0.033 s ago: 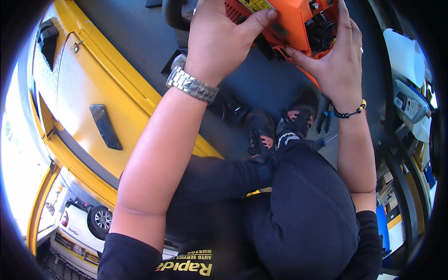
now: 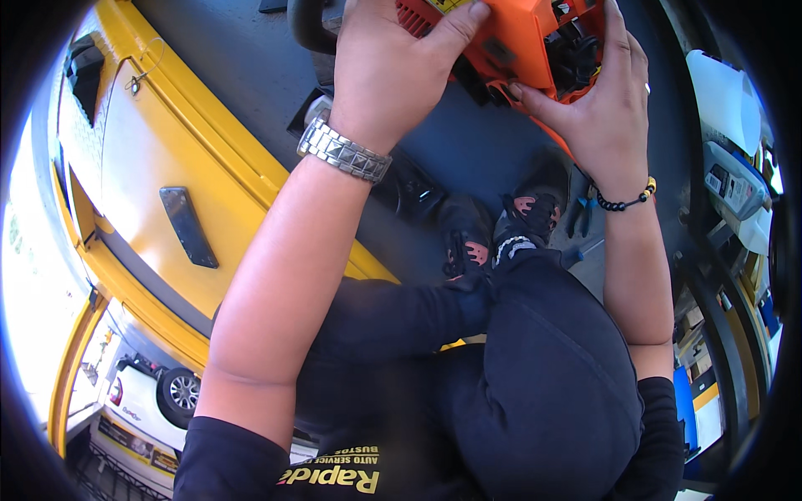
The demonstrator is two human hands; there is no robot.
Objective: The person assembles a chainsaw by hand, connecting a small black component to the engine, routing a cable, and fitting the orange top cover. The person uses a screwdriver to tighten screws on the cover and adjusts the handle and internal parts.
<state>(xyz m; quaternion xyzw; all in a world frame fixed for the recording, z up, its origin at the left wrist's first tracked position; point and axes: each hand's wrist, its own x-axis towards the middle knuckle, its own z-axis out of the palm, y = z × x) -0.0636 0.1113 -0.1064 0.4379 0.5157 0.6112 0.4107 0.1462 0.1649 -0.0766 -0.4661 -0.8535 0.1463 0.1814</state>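
An orange chainsaw (image 2: 522, 42) is at the top edge, partly cut off by the frame. Black parts (image 2: 576, 58) show inside an opening in its housing, and a curved black handle (image 2: 309, 29) juts out at its left. My left hand (image 2: 397, 79) grips the vented left side, its thumb stretched along a yellow label. On the other side my right hand (image 2: 597, 113) wraps the housing, thumb at the lower edge of the opening. The fingertips of my left hand are out of frame.
Blue-handled pliers (image 2: 582, 210) and a screwdriver (image 2: 576, 256) lie by my shoes (image 2: 535, 209). To the left a dark phone (image 2: 189, 227) rests on a yellow panel (image 2: 142, 167). Bottles and a container (image 2: 735, 179) stand on shelving at the right.
My left hand has slid slightly to the left and up along the chainsaw's housing. The right hand and the chainsaw look almost the same.
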